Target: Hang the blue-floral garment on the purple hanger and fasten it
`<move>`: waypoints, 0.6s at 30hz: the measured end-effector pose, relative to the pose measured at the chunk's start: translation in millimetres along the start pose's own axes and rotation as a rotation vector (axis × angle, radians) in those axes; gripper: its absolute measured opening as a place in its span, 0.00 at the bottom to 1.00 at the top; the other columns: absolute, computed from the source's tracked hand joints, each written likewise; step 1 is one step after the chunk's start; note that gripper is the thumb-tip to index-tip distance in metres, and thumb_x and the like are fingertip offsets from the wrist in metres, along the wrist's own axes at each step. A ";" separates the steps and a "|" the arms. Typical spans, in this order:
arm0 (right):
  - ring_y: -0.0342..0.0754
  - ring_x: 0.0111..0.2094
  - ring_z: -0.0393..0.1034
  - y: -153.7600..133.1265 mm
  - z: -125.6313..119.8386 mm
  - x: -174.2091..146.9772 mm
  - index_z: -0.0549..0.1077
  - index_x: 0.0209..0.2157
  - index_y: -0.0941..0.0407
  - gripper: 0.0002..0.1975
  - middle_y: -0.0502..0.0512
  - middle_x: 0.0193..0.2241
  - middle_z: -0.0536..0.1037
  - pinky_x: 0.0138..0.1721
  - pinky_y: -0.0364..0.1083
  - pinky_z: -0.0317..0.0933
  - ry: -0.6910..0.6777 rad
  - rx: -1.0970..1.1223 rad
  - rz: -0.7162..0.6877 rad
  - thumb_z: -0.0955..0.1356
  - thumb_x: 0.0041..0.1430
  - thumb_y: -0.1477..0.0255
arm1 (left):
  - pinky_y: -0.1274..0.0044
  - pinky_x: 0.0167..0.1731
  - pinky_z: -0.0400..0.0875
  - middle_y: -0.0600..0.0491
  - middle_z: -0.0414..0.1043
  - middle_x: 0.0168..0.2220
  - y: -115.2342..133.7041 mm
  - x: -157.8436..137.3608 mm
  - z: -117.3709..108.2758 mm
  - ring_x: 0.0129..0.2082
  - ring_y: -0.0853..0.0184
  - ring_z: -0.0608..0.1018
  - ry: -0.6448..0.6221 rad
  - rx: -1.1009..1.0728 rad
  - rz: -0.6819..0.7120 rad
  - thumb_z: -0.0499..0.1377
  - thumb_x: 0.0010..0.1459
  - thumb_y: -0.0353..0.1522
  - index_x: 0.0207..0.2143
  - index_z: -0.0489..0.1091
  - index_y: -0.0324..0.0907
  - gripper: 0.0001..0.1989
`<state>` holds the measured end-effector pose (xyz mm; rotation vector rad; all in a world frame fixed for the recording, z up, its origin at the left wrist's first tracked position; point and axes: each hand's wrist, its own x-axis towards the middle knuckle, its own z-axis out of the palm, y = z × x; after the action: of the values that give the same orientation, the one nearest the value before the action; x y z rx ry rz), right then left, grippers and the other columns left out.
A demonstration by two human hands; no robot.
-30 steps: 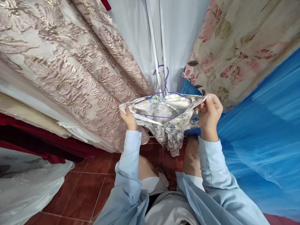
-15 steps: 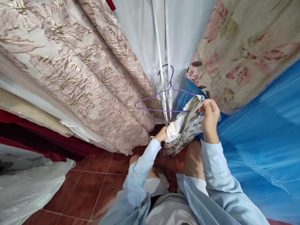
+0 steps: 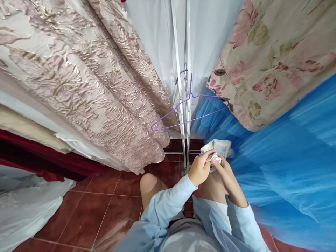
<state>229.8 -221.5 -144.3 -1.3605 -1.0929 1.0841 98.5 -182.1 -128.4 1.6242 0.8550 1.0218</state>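
Observation:
A pale, patterned piece of cloth is bunched between my two hands, above my right knee. My left hand pinches it from the left with the fingers closed. From the right, my right hand grips the same cloth, its thumb pressed on the near edge. The cloth's lower part is hidden behind my hands, so I cannot tell what kind of garment it is. Just beyond, a purple wire hanger hangs bare by the white metal rails, apart from both hands.
Embossed pink-gold fabric hangs on the left, with dark red cloth and white cloth below it. Floral fabric and blue tulle hang on the right. White metal rails stand in the middle. Red tiles cover the floor.
The cloth has come off the purple hanger's right end. Both hands have drawn it down toward me and moved close together, bunching it. The hanger now tilts, its right side higher.

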 end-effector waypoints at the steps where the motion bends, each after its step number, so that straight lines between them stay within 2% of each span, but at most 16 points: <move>1: 0.59 0.52 0.72 -1.6 -4.7 -0.2 0.73 0.52 0.55 0.27 0.60 0.50 0.78 0.54 0.54 0.65 0.028 -0.052 0.028 0.72 0.59 0.52 | 0.68 0.61 0.69 0.49 0.73 0.59 -0.7 -5.3 1.1 0.59 0.60 0.76 0.047 0.004 0.013 0.50 0.66 0.28 0.63 0.68 0.45 0.24; 3: 0.60 0.50 0.72 -9.2 -11.7 1.2 0.74 0.51 0.55 0.28 0.61 0.49 0.79 0.54 0.56 0.65 0.065 -0.139 0.059 0.73 0.56 0.51 | 0.67 0.63 0.67 0.46 0.69 0.63 -0.9 -13.9 2.1 0.63 0.59 0.72 0.150 0.023 0.063 0.48 0.69 0.31 0.67 0.62 0.44 0.25; 5: 0.59 0.48 0.73 -19.6 -13.4 2.4 0.77 0.46 0.56 0.24 0.62 0.45 0.80 0.53 0.55 0.65 -0.066 -0.129 0.046 0.70 0.60 0.50 | 0.63 0.68 0.60 0.45 0.67 0.65 1.5 -19.9 0.8 0.65 0.59 0.70 0.169 0.099 0.157 0.48 0.71 0.33 0.69 0.59 0.45 0.26; 7: 0.58 0.46 0.74 -27.6 -9.7 2.1 0.79 0.42 0.56 0.22 0.61 0.42 0.81 0.52 0.53 0.65 -0.275 -0.032 0.006 0.68 0.63 0.51 | 0.59 0.71 0.50 0.45 0.66 0.65 5.7 -23.8 -4.2 0.66 0.57 0.68 0.077 0.176 0.261 0.45 0.71 0.35 0.71 0.55 0.46 0.27; 8: 0.57 0.44 0.74 -29.4 -6.4 1.4 0.80 0.40 0.56 0.21 0.59 0.41 0.82 0.50 0.52 0.66 -0.333 0.023 -0.009 0.70 0.61 0.52 | 0.58 0.72 0.45 0.44 0.65 0.66 7.8 -25.0 -8.6 0.66 0.57 0.68 0.020 0.193 0.295 0.44 0.72 0.37 0.71 0.53 0.46 0.28; 10: 0.54 0.37 0.75 -27.7 1.8 -1.3 0.80 0.35 0.57 0.18 0.57 0.35 0.82 0.43 0.49 0.68 -0.353 0.129 0.021 0.74 0.56 0.55 | 0.57 0.72 0.39 0.44 0.61 0.68 10.4 -25.5 -21.3 0.68 0.54 0.65 -0.064 0.164 0.305 0.41 0.72 0.42 0.72 0.50 0.45 0.30; 12: 0.50 0.28 0.73 -21.7 10.0 -5.3 0.79 0.31 0.57 0.16 0.55 0.28 0.81 0.34 0.47 0.67 -0.363 0.256 0.138 0.76 0.53 0.57 | 0.58 0.72 0.43 0.43 0.59 0.69 9.1 -23.1 -37.1 0.68 0.52 0.64 -0.085 0.042 0.243 0.40 0.70 0.48 0.73 0.49 0.44 0.34; 15: 0.50 0.24 0.72 -14.8 19.1 -11.2 0.80 0.31 0.57 0.17 0.56 0.25 0.81 0.28 0.47 0.66 -0.339 0.443 0.304 0.75 0.47 0.58 | 0.61 0.68 0.55 0.43 0.63 0.66 -2.1 -16.5 -56.8 0.66 0.52 0.67 -0.088 -0.150 0.138 0.44 0.67 0.55 0.72 0.51 0.45 0.38; 17: 0.51 0.22 0.72 -15.3 20.3 -12.5 0.80 0.31 0.56 0.16 0.56 0.24 0.81 0.26 0.48 0.66 -0.313 0.474 0.325 0.73 0.46 0.57 | 0.62 0.65 0.61 0.42 0.69 0.61 -15.6 -15.1 -62.0 0.62 0.52 0.70 -0.152 -0.168 0.066 0.53 0.62 0.57 0.68 0.62 0.45 0.39; 18: 0.52 0.21 0.72 -16.9 18.7 -11.6 0.79 0.29 0.55 0.16 0.56 0.22 0.80 0.25 0.48 0.66 -0.316 0.460 0.310 0.72 0.47 0.56 | 0.63 0.62 0.65 0.42 0.73 0.56 -23.8 -16.6 -62.2 0.58 0.52 0.73 -0.194 -0.162 0.007 0.60 0.57 0.57 0.62 0.69 0.44 0.38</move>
<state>208.5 -228.8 -128.1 -1.0263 -0.7910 1.7049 33.6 -167.9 -145.7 1.5593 0.6211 0.8972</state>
